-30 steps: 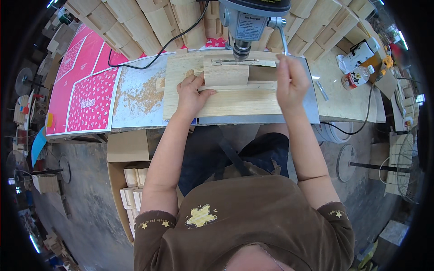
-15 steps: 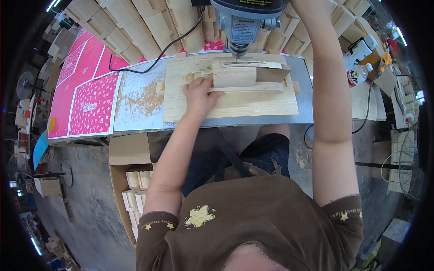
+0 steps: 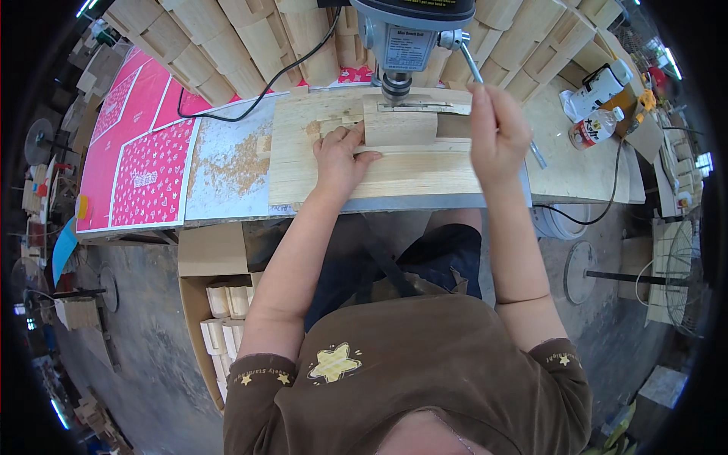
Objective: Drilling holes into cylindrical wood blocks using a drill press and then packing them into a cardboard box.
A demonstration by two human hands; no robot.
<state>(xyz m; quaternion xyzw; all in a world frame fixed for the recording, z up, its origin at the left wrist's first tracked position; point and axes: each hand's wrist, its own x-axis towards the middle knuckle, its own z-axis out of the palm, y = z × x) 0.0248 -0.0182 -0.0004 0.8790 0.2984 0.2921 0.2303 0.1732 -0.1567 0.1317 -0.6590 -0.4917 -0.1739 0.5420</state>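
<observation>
A bench drill press stands over a flat wooden board that carries strips forming a jig. In the jig lies a pale wooden block, and the drill chuck is low at its far edge; the bit's tip cannot be made out. My left hand presses against the block's left end, thumb along the near side and fingers bent. Right of the block, my right hand is closed around the drill press lever.
Stacked wooden pieces line the back. Sawdust lies left of the board, beside a pink printed sheet. A black cord crosses there. At right stand a bottle and a white container. A carton holds more pieces below.
My right hand has come down from the top edge toward me with the lever. The chuck sits lower, and the bit that showed beneath it is no longer visible. My left hand stays at the block.
</observation>
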